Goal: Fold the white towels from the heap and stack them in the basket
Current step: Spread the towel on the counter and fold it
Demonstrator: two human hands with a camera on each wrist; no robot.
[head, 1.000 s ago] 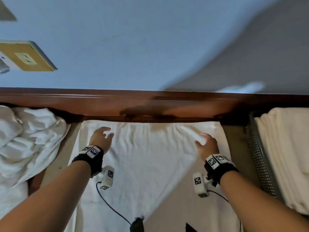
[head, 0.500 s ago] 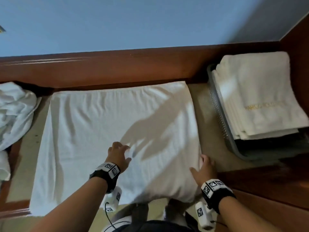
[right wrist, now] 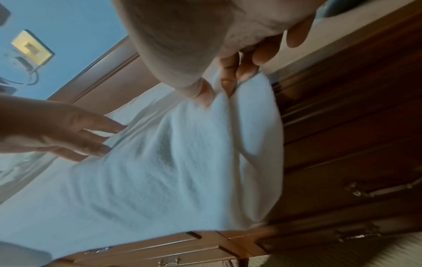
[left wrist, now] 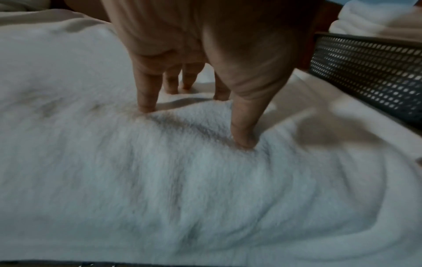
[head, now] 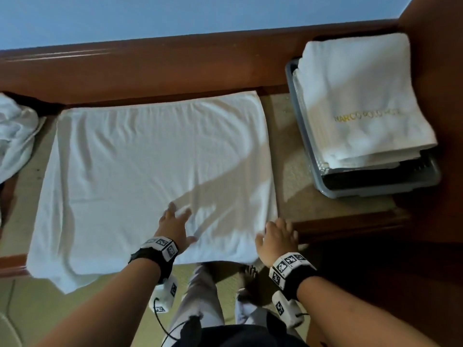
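Towel [head: 150, 171] lay spread flat on the countertop [head: 285, 171], its near edge hanging over the front. Your left hand [head: 174, 225] rested on it with fingers [left wrist: 146, 94] straight and splayed, tips pressing into the pile. Your right hand [head: 275, 240] pinched the near right corner between thumb and fingers [right wrist: 228, 79]. Folded towels [head: 360, 101] sat stacked in the grey basket [head: 308, 146] to the right; the heap [head: 15, 136] lay at the left.
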